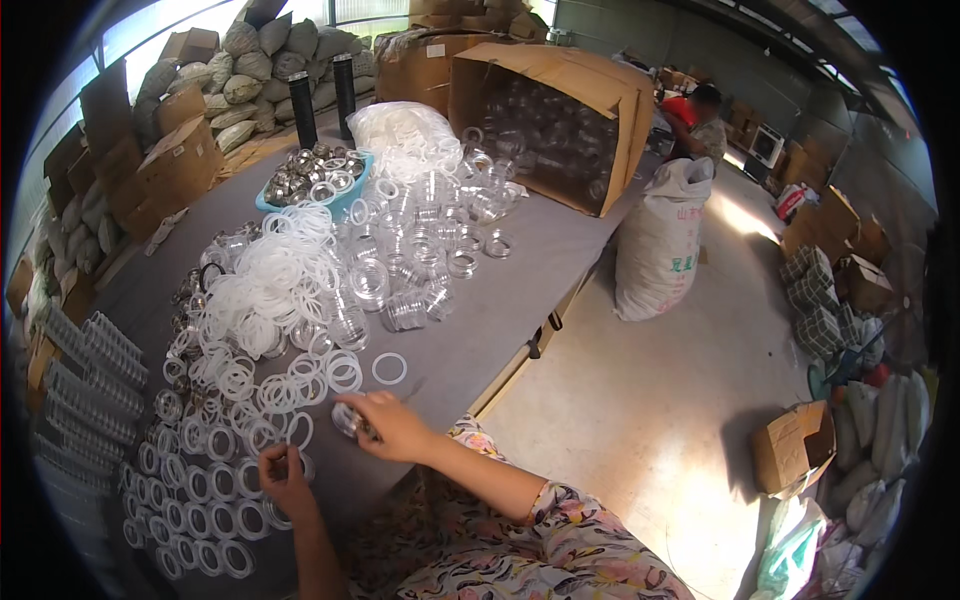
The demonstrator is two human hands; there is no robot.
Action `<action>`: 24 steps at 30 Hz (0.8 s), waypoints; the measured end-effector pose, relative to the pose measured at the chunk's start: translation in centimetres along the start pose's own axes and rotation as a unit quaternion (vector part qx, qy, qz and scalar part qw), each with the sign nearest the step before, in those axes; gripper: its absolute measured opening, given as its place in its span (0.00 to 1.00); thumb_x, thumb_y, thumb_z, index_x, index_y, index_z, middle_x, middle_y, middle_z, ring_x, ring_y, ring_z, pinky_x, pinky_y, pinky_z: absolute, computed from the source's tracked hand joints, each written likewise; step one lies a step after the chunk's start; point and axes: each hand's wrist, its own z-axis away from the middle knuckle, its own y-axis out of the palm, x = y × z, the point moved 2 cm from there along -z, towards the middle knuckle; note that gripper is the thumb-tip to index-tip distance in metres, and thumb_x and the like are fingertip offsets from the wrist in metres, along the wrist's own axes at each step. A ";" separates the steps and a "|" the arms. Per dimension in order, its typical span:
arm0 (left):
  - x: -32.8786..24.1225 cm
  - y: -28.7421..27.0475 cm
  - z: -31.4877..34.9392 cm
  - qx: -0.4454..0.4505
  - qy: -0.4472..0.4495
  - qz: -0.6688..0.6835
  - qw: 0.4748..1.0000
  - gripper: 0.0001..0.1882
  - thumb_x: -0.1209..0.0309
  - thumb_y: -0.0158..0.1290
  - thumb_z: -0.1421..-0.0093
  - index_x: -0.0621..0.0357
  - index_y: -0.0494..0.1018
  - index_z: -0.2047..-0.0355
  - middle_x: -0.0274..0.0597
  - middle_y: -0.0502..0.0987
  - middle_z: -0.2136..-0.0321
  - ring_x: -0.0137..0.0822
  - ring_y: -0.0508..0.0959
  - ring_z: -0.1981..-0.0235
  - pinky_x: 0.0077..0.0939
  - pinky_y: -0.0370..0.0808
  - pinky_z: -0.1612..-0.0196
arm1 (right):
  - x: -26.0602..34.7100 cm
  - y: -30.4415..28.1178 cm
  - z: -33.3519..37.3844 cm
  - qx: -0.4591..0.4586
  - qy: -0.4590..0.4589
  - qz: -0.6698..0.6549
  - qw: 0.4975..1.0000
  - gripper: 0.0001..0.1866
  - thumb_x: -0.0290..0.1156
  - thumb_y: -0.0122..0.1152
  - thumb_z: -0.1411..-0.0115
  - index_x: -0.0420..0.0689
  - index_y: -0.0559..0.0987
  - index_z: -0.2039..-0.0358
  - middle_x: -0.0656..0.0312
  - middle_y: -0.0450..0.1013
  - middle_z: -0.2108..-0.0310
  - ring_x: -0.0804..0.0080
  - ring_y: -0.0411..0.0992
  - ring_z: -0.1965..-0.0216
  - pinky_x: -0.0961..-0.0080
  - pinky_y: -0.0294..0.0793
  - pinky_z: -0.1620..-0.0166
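Note:
My right hand [392, 426] is closed round a small clear round jar [346, 419] with a shiny look, tipped on its side just above the table. Left of it, my left hand [284, 478] has thumb and fingers pinched together at the lower edge of a white plastic ring [300, 430]. Beyond both hands spreads a big heap of white rings [270, 280]. Clear jars [405, 310] lie against that heap on its right. Rows of clear round pieces with rings [195, 520] are laid out on the table beside my left hand.
A blue basin [350, 193] of metal rings and a plastic bag of white rings [405, 135] stand farther back. An open carton [625, 150] of clear jars lies at the table's far end. Stacked clear pieces [85, 400] line the left. A white sack [660, 240] and a co-worker [695, 125] are to the right.

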 end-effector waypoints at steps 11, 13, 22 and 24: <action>-1.4 -0.5 0.7 0.046 0.095 -0.096 0.990 0.05 0.78 0.55 0.48 0.60 0.72 0.70 0.32 0.72 0.73 0.27 0.67 0.71 0.23 0.65 0.63 | -0.3 4.6 2.9 0.052 -0.118 0.059 0.990 0.37 0.28 0.62 0.57 0.45 0.64 0.43 0.55 0.67 0.61 0.58 0.64 0.52 0.58 0.55 0.42; -1.5 -0.5 0.7 0.044 0.101 -0.091 0.990 0.04 0.79 0.55 0.48 0.60 0.72 0.70 0.32 0.72 0.74 0.27 0.67 0.71 0.22 0.65 0.63 | -0.5 4.5 3.3 0.064 -0.119 0.068 0.989 0.39 0.28 0.64 0.58 0.45 0.63 0.42 0.54 0.68 0.56 0.59 0.62 0.47 0.56 0.54 0.41; -0.9 -0.2 1.1 0.067 0.103 -0.075 0.990 0.08 0.84 0.56 0.50 0.60 0.71 0.72 0.38 0.73 0.71 0.32 0.72 0.68 0.26 0.67 0.61 | -0.8 4.7 3.2 -0.032 0.006 0.003 0.999 0.47 0.39 0.72 0.58 0.42 0.58 0.39 0.46 0.60 0.44 0.48 0.60 0.43 0.56 0.59 0.43; -1.4 0.3 1.0 0.082 0.172 -0.130 0.973 0.09 0.83 0.57 0.53 0.58 0.71 0.73 0.40 0.74 0.71 0.37 0.73 0.68 0.30 0.68 0.60 | -1.4 5.2 3.0 0.007 0.023 0.001 1.000 0.48 0.39 0.72 0.59 0.41 0.58 0.39 0.46 0.64 0.47 0.47 0.62 0.46 0.57 0.60 0.44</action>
